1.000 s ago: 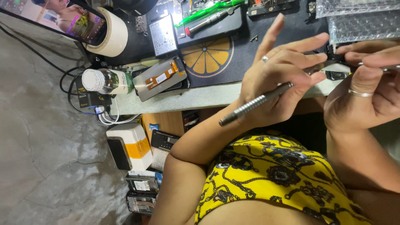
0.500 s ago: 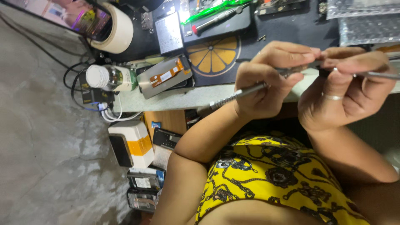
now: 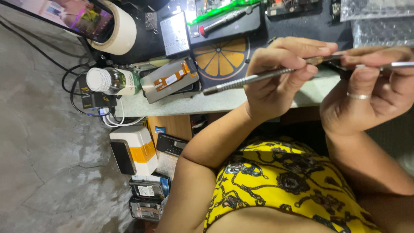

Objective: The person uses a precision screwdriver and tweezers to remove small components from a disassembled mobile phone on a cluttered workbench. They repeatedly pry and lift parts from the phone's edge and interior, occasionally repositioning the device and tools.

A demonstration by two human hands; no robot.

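My left hand (image 3: 278,80) is closed around a slim metal tool with a knurled handle (image 3: 241,81). The tool's tip reaches right to a thin dark flat device with a silvery edge (image 3: 394,65). My right hand (image 3: 375,92), a ring on one finger, pinches that device edge-on. Both hands hover above the pale front edge of the workbench (image 3: 215,103). What the tip touches is hidden by my fingers.
On the bench lie a phone screen part with an orange flex strip (image 3: 170,80), a white-capped bottle (image 3: 112,81), a tape roll (image 3: 123,30), an orange-slice mat (image 3: 222,56), a red-tipped screwdriver (image 3: 224,17) and bubble wrap (image 3: 379,26). A white-and-orange box (image 3: 133,149) and stacked phones (image 3: 148,198) sit below.
My left fingers, spread a second ago, have closed on the tool. Both hands have come together so the tip meets the device in my right hand.
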